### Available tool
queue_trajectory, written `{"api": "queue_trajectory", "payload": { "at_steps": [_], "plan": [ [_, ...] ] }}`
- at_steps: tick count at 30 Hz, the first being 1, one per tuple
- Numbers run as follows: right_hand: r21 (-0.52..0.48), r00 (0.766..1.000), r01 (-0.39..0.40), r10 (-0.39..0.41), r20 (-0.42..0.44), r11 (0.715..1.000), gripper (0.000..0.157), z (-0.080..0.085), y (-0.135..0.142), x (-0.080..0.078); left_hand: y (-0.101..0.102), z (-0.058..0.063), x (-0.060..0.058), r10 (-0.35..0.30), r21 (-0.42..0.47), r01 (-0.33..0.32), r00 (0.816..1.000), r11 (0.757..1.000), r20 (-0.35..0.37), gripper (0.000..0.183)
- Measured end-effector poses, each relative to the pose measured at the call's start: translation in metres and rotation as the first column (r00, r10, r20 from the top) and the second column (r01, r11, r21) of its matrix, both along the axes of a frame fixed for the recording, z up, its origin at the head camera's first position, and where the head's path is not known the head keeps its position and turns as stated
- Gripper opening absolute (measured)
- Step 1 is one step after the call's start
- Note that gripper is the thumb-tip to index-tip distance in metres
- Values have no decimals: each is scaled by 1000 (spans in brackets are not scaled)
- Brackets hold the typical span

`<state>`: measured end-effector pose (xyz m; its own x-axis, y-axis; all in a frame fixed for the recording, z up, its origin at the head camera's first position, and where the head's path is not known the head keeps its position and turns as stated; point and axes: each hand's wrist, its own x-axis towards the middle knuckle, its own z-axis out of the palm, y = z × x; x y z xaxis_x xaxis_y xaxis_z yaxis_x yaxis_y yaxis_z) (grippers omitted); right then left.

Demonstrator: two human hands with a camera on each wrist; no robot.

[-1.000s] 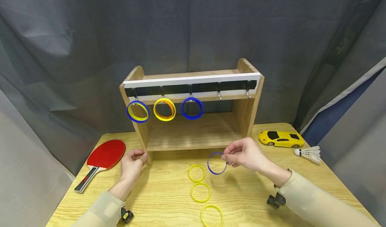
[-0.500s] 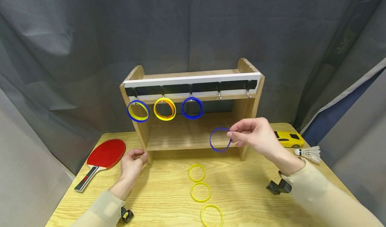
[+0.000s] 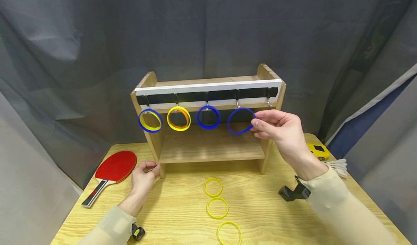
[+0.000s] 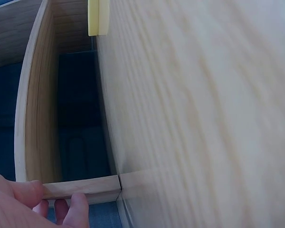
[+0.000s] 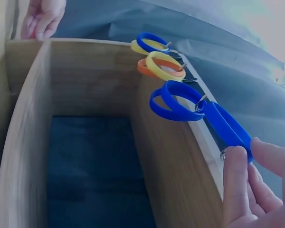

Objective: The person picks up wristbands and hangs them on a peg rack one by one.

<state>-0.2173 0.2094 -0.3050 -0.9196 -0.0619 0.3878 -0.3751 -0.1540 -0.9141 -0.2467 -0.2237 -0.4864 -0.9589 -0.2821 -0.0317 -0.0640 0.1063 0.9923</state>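
Observation:
My right hand (image 3: 285, 129) pinches a blue silicone wristband (image 3: 239, 133) between thumb and fingers. It holds the band up just below the fourth hook (image 3: 238, 103) on the front of a small wooden shelf (image 3: 211, 151). In the right wrist view the band (image 5: 226, 128) overlaps the hook strip, its far end near the third hook's bands. My left hand (image 3: 143, 180) grips the lower front corner of the shelf's left side panel; the left wrist view shows thumb and fingers around that wooden edge (image 4: 80, 187). On the first three hooks hang blue-and-yellow, yellow-and-orange (image 3: 178, 129) and blue (image 3: 208, 127) wristbands.
Yellow wristbands (image 3: 217, 218) lie in a row on the table before the shelf. A red table tennis bat (image 3: 115, 167) lies at left. A yellow toy car (image 3: 317, 151) and a shuttlecock (image 3: 338, 166) sit at right, partly behind my right arm. The fifth hook (image 3: 268, 102) holds nothing.
My right hand has lifted the blue wristband from low in front of the shelf up to the fourth hook. My left hand keeps its grip on the shelf corner.

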Motion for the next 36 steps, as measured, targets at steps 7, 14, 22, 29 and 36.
{"api": "queue_trajectory", "payload": {
  "at_steps": [7, 14, 22, 29, 36],
  "plan": [
    [-119, 999, 10, -7, 33, 993, 24, 0, -5, -5, 0, -1, -1, -1, 5, 1, 1000, 1000, -6, 25],
    [-137, 995, 35, -22, 97, 990, 21, -9, -7, -14, 0, -2, -1, -9, 0, 9, 1000, 1000, -7, 26],
    [-58, 987, 31, -21, 157, 998, 21, -20, -14, -22, 0, -2, -1, -8, 6, 8, 1000, 1000, -9, 26],
    [-54, 987, 31, -22, 162, 998, 18, -23, -17, -28, 0, -2, -1, -9, 3, 9, 1000, 1000, -6, 26],
    [-25, 988, 22, -18, 154, 999, 17, -24, -16, -29, 0, 0, 0, -10, 7, 10, 1000, 1000, 0, 25]
  ]
}}
